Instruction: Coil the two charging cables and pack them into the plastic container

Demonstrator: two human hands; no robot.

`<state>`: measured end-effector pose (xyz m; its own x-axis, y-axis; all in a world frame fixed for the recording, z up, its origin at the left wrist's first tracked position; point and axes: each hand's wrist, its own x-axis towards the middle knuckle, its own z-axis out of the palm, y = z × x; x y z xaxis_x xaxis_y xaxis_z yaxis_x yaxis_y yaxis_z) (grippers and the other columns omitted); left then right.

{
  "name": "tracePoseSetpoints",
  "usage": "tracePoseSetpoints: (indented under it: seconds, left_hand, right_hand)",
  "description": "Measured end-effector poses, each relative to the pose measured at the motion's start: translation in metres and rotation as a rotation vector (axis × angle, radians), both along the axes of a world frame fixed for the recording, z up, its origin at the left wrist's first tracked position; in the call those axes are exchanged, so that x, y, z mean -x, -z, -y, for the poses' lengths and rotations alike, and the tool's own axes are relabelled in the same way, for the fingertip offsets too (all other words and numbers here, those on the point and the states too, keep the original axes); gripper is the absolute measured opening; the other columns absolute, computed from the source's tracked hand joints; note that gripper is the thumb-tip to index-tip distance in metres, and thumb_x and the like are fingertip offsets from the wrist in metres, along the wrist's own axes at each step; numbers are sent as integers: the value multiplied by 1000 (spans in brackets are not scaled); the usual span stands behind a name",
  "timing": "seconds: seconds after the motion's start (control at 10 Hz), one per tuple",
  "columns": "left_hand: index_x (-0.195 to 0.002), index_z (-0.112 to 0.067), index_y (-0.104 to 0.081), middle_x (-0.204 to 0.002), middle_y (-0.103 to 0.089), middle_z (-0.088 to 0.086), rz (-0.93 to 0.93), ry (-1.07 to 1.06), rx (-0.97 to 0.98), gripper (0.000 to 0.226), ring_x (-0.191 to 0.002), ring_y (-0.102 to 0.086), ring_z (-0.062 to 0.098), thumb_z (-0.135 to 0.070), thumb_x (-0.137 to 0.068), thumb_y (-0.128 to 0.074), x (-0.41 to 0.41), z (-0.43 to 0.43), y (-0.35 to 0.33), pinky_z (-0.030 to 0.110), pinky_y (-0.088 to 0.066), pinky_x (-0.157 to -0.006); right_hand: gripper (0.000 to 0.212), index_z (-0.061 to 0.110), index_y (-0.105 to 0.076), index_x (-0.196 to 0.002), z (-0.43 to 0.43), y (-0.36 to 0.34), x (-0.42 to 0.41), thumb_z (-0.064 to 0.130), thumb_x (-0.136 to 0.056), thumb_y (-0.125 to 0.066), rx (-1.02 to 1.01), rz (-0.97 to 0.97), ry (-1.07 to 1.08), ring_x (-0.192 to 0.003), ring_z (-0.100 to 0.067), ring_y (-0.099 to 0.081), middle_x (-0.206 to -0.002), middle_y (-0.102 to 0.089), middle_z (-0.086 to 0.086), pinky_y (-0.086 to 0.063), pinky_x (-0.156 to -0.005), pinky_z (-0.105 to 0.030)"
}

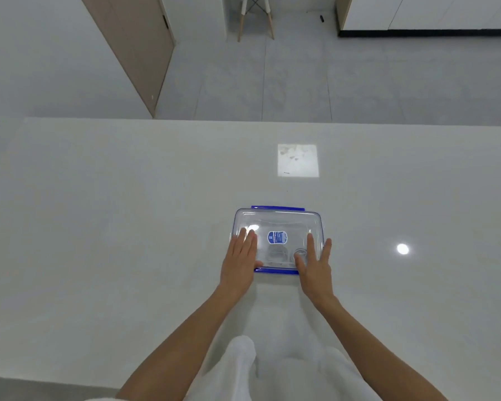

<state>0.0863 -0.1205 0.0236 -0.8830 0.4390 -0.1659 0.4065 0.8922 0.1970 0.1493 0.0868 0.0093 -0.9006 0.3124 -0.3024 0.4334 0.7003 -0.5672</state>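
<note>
A clear plastic container (pixel 278 218) with blue clips and a blue label on its lid sits on the white table, a little right of centre. Its lid is on. Through the lid I see two coiled white cables (pixel 276 253) lying side by side in the near half. My left hand (pixel 239 257) lies flat with fingers spread on the lid's left side. My right hand (pixel 314 263) lies flat on the lid's right side, its thumb near the front blue clip (pixel 275 270). Neither hand holds anything.
The white table (pixel 128 227) stretches wide to both sides, with bright light reflections at the far middle and the right. Beyond its far edge are a grey tiled floor, a wooden-legged chair (pixel 255 15) and a brown door (pixel 136 47).
</note>
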Motion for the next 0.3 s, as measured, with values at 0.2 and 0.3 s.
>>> tracePoseSetpoints:
  seconds: [0.2, 0.3]
  left_hand:
    - [-152, -5, -16, -161, -19, 13, 87, -76, 44, 68, -146, -23, 31, -27, -98, -52, 6, -17, -29, 38, -24, -118]
    - [-139, -7, -37, -144, -41, 13, 67, -61, 154, 56, -127, -42, 30, -29, -93, -59, 9, -23, -42, 37, -36, -104]
  right_hand:
    - [65, 33, 8, -155, 2, -16, 16, 47, -102, -28, -457, 92, -220, -150, -37, 12, -164, 13, -6, -1, -119, -61]
    - [64, 35, 7, -154, -2, -27, 26, 48, -103, -29, -428, 219, -424, -151, -32, 7, -165, 8, -4, -5, -122, -54]
